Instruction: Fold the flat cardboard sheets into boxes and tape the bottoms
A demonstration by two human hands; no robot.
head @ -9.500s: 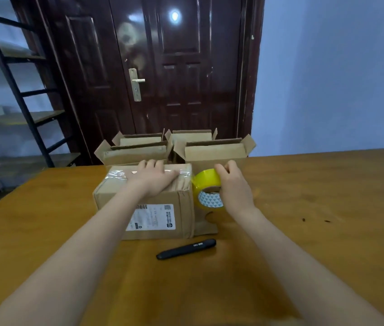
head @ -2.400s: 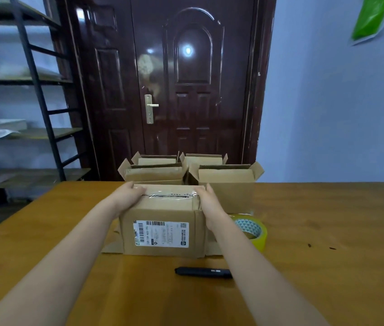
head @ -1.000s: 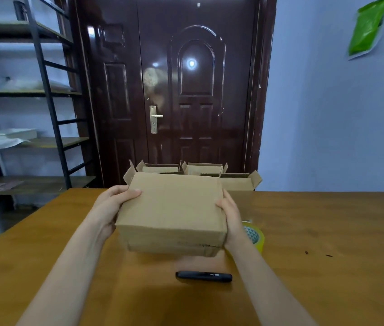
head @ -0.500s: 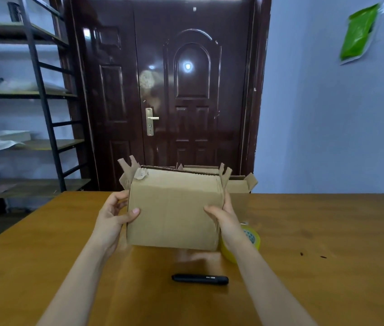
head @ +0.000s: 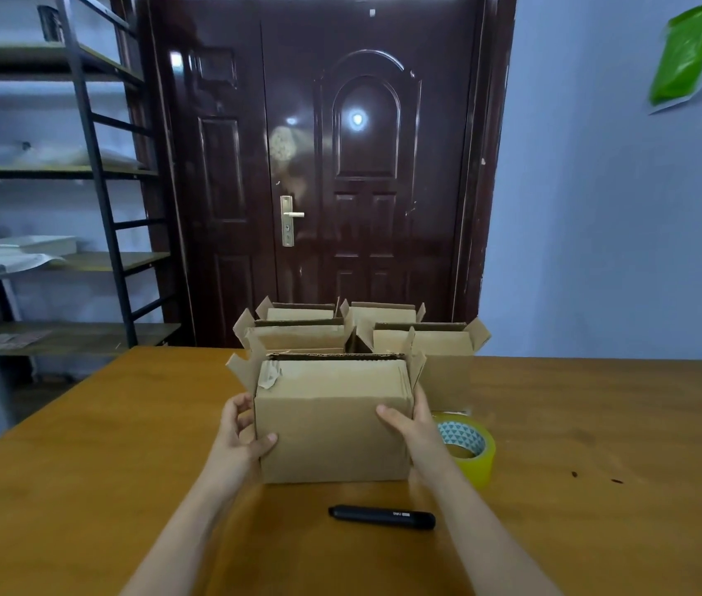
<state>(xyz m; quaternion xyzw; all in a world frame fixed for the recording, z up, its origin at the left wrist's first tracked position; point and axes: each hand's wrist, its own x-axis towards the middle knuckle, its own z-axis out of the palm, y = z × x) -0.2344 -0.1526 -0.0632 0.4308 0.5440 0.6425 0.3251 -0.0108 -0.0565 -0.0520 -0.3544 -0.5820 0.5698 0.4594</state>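
Both hands clamped on the box, open end up.

Left hand [head: 242,436] and right hand [head: 412,428] each have a grip on a side of the cardboard box [head: 332,419], thumbs on the front face, and it's sitting on or barely above the tabletop [head: 82,488], can't tell which. Nearest to me, just in front of the box, lies a black pen [head: 382,517] with small white print, too small to read properly. Tape roll [head: 465,447] is just right of the box, patterned core, no readable brand. Behind the box are four finished boxes [head: 362,333] with flaps up. Looks like this one's at the set-aside step; next move is probably sliding it back with the others and grabbing a fresh sheet.
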